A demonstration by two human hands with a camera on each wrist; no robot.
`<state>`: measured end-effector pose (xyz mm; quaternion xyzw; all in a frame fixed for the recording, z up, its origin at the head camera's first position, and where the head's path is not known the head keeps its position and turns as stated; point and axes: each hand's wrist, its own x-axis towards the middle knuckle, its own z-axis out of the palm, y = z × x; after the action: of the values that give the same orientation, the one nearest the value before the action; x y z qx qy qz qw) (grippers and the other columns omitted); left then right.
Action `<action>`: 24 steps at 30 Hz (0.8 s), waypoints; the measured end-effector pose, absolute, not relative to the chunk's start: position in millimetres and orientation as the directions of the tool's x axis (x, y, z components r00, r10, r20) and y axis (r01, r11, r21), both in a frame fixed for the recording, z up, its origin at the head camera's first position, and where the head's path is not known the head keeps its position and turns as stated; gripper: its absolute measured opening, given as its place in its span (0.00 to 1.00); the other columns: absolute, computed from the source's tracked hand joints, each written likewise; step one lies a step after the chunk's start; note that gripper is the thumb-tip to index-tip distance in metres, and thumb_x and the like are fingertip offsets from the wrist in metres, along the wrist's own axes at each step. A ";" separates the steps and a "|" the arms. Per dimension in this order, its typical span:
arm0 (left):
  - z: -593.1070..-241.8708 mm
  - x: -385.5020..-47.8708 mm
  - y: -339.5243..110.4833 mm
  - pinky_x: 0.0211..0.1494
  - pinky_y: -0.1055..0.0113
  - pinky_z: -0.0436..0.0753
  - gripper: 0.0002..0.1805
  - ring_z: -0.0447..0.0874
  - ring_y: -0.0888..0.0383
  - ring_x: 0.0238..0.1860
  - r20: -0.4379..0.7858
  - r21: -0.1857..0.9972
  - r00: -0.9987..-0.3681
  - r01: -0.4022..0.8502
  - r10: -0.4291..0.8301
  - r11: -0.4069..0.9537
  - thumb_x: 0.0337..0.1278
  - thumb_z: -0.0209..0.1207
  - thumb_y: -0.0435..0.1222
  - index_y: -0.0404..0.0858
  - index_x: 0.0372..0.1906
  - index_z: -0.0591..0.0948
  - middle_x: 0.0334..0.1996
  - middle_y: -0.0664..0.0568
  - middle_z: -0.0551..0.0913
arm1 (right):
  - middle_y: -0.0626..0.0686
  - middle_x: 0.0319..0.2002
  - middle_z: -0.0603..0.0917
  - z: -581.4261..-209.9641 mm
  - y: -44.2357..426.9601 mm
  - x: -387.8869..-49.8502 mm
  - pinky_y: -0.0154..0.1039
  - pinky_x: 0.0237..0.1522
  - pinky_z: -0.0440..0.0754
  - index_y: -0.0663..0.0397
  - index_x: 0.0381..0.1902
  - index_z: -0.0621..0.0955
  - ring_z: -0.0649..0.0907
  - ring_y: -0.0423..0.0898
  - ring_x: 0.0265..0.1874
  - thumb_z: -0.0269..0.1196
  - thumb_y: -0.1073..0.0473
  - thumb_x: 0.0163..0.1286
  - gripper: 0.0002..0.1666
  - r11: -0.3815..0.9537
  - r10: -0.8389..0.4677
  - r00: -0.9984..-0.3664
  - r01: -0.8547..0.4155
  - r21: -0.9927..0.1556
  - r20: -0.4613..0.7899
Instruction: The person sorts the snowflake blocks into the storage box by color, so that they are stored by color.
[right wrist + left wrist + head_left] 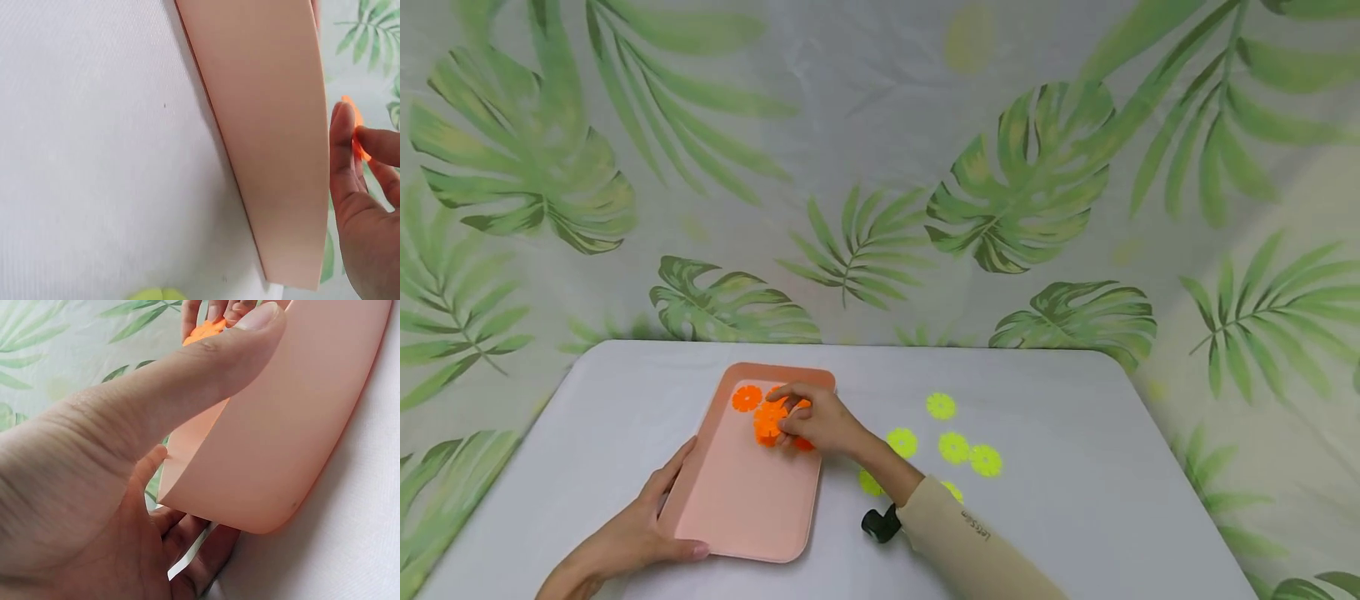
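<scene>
My left hand (647, 525) grips the near left corner of a pink rectangular tray (745, 504). Its thumb lies along the near end and the other fingers reach along the left side; the left wrist view shows them partly below the tray wall (287, 419). Over the tray's far half, my right hand (823, 421) pinches an orange notched disc (770, 416) between thumb and fingers, seen edge-on in the right wrist view. One orange notched disc (747, 398) lies apart at the far left of the tray. Other orange discs are partly hidden by the right hand.
Several yellow-green notched discs (954, 447) lie scattered on the white table (1075, 500), right of the tray. A dark wrist camera (881, 525) sits at the right cuff. Behind the table's far edge hangs a leaf-patterned cloth (880, 167).
</scene>
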<state>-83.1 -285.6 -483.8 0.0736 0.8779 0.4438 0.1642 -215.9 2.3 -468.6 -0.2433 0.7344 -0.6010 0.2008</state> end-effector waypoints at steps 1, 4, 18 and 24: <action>-483.4 -82.7 -286.8 0.55 0.70 0.72 0.73 0.64 0.36 0.70 -0.219 0.806 -0.936 -0.013 0.277 0.591 0.46 0.80 0.41 0.62 0.85 0.36 0.75 0.33 0.54 | 0.55 0.45 0.78 -468.7 -0.9 -215.6 0.51 0.40 0.89 0.56 0.60 0.82 0.88 0.70 0.36 0.63 0.73 0.72 0.21 0.167 -0.598 -0.801 -0.125 -0.978 0.001; -481.3 -82.5 -287.6 0.56 0.68 0.72 0.73 0.63 0.35 0.70 -0.204 0.813 -0.936 0.001 0.286 0.582 0.46 0.80 0.40 0.61 0.85 0.37 0.75 0.32 0.53 | 0.55 0.44 0.79 -470.3 -8.0 -215.5 0.48 0.38 0.89 0.56 0.59 0.82 0.89 0.68 0.33 0.64 0.72 0.71 0.20 0.193 -0.595 -0.804 -0.153 -0.969 0.009; -479.0 -82.1 -285.2 0.61 0.48 0.72 0.74 0.59 0.31 0.73 -0.235 0.818 -0.931 -0.033 0.281 0.575 0.45 0.80 0.41 0.61 0.85 0.35 0.78 0.30 0.48 | 0.51 0.41 0.80 -473.3 -29.6 -220.7 0.27 0.39 0.82 0.53 0.57 0.84 0.88 0.42 0.25 0.65 0.70 0.70 0.19 0.309 -0.575 -0.817 -0.180 -0.934 -0.033; -479.7 -81.1 -285.2 0.60 0.54 0.73 0.74 0.59 0.32 0.73 -0.226 0.830 -0.932 -0.032 0.284 0.556 0.45 0.80 0.39 0.61 0.85 0.36 0.78 0.31 0.48 | 0.53 0.40 0.76 -475.7 -40.7 -221.1 0.40 0.33 0.89 0.58 0.57 0.82 0.92 0.52 0.27 0.61 0.75 0.71 0.19 0.252 -0.600 -0.792 -0.056 -0.966 -0.111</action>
<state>-81.1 -285.2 -479.7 0.0728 0.8657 0.4653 0.1697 -221.1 -40.7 -475.7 -0.2172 0.7545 -0.5717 0.2380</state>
